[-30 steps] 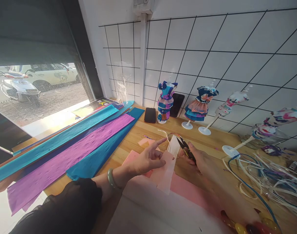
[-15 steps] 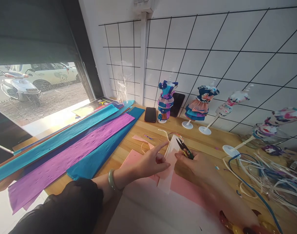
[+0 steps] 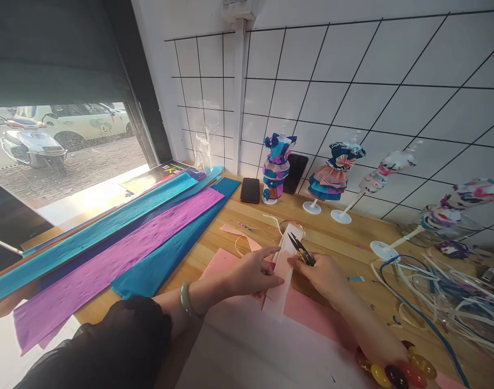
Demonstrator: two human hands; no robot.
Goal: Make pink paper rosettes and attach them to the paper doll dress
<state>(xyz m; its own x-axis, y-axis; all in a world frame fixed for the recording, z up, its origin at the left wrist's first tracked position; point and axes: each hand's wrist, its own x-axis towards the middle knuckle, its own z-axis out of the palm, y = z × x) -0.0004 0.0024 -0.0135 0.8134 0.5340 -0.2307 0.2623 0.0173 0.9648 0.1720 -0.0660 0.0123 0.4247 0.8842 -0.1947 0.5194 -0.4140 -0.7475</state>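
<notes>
My left hand [image 3: 251,273] is closed on a folded strip of pale pink, thin paper [image 3: 276,300], its thumb lying over the front and the other fingers at the left edge. A pair of black thread snips [image 3: 299,248] is gripped in my right hand [image 3: 318,273]. The blades point up and left across the upper part of the strip, and a right fingertip touches the strip's right edge. Whether the blades have paper between them I cannot tell. Pink sheets [image 3: 307,310] and a large white sheet [image 3: 263,346] lie beneath my hands.
Purple crepe paper [image 3: 149,237] and teal paper [image 3: 182,243] lie at left. Along the wall stand small dress forms [image 3: 276,167] in paper outfits, with a phone [image 3: 250,190] beside them. Tangled cords [image 3: 433,302] spread at right. A loop of thread [image 3: 242,246] lies behind my left hand.
My left index finger has come down closer to the paper strip. The snips have shifted slightly left and down, and the strip's top looks wider and flatter.
</notes>
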